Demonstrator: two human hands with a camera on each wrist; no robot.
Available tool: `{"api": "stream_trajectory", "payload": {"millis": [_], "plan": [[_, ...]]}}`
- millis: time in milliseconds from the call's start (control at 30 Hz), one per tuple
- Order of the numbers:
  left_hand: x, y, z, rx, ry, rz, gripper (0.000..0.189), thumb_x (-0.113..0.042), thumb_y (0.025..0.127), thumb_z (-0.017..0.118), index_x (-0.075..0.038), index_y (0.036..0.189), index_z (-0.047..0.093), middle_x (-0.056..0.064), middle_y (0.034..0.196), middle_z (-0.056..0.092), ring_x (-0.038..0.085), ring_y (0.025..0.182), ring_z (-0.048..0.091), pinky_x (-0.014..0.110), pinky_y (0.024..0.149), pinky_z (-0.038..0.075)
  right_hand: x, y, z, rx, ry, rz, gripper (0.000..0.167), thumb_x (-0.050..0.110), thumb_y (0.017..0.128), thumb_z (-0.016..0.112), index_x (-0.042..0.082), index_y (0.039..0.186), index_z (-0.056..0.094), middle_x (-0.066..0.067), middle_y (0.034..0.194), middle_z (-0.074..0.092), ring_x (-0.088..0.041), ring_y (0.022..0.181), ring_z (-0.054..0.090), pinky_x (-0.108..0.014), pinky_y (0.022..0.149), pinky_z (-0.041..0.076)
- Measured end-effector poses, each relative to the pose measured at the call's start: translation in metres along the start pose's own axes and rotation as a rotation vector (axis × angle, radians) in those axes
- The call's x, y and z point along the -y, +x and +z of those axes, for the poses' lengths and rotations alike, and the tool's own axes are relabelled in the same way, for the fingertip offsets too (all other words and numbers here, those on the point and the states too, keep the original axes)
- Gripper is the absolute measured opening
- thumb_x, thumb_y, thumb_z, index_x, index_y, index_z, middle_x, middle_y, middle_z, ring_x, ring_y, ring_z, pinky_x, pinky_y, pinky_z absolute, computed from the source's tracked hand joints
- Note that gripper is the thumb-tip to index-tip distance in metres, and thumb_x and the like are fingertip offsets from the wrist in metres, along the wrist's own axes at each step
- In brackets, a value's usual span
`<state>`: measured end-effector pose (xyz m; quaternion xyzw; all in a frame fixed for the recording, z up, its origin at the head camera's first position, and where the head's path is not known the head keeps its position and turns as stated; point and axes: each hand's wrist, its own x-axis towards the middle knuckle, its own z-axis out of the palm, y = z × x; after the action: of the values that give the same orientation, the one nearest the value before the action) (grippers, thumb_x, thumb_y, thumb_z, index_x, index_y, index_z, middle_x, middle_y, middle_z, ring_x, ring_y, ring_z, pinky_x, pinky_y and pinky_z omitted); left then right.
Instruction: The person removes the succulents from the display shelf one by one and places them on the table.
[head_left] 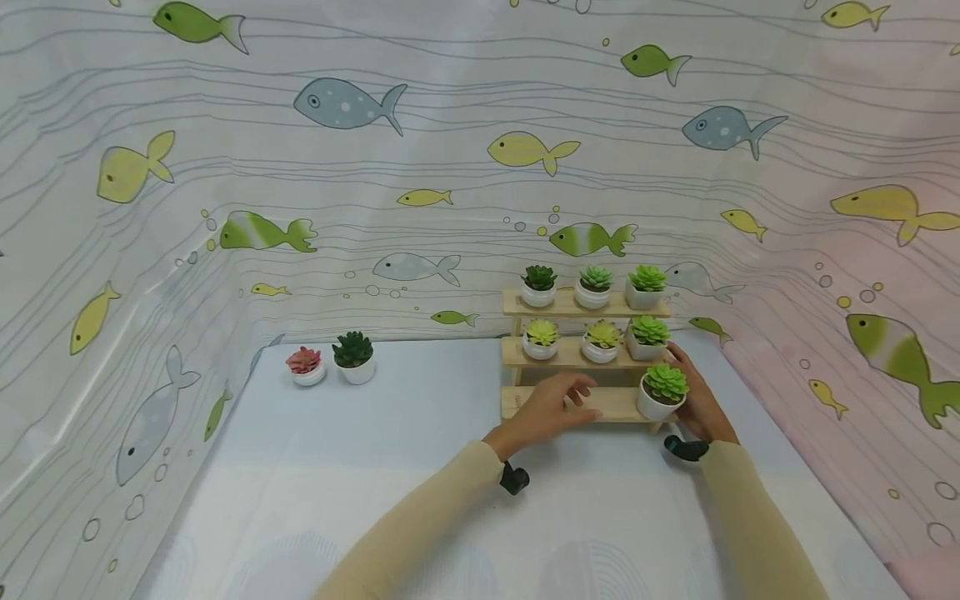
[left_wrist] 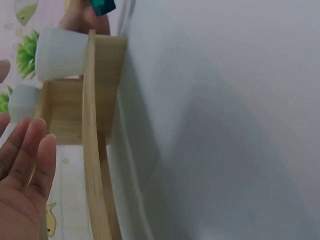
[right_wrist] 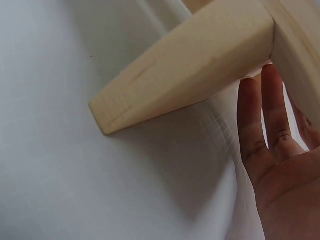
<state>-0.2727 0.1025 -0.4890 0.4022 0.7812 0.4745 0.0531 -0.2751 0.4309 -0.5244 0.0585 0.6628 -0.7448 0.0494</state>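
A fish-print cloth [head_left: 465,117] walled in the far side, and in front of it I had the pale table [head_left: 300,467]. On its far right part stood the three-tier wooden stand [head_left: 618,406]. The left hand [head_left: 553,406] hung by the middle of the lowest shelf, fingers spread and slightly bent, holding nothing. The right hand [head_left: 699,400] was at the stand's right end; the fingers I could see ran fairly straight, with gaps between them. Its thumb was hidden from me, so I could not tell whether it touched the pot just beside it.

That pot held the bright green succulent [head_left: 663,393], upright at the right end of the lowest shelf. A dark green succulent [head_left: 354,358] waited far left on the table. Three small plants [head_left: 602,341] lined the middle shelf and three more the top. Left of the dark green one sat a low red succulent [head_left: 305,367].

I judged the step in hand to be settling the bright green pot. The next move, I reckoned, called for drawing the right hand out sideways without nudging that pot or its neighbour above.
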Motion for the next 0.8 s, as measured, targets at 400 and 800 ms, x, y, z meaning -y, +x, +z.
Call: {"api": "stream_trajectory", "payload": {"millis": [400,800], "plan": [[-0.010,0.028,0.028,-0.005,-0.033,-0.024,0.053,-0.032,0.096,0.076,-0.009,0.140,0.058,0.008,0.126,0.065,0.008,0.105,0.061,0.017,0.081,0.051,-0.003,0.005,0.000,-0.021,-0.034,0.000,0.071,0.055,0.106,0.048,0.045,0.164,0.007,-0.005,0.172,-0.006,-0.033,0.151,0.017,-0.060,0.118,0.021],[-0.014,0.046,0.054,-0.019,-0.036,-0.096,0.062,-0.035,0.092,0.081,-0.013,0.144,0.054,0.003,0.126,0.064,0.004,0.102,0.059,0.017,0.083,0.050,0.000,0.004,-0.007,0.003,-0.033,0.003,0.067,0.052,0.108,0.045,0.045,0.164,0.009,-0.008,0.171,0.000,-0.018,0.132,0.040,-0.029,0.091,0.048]]}}
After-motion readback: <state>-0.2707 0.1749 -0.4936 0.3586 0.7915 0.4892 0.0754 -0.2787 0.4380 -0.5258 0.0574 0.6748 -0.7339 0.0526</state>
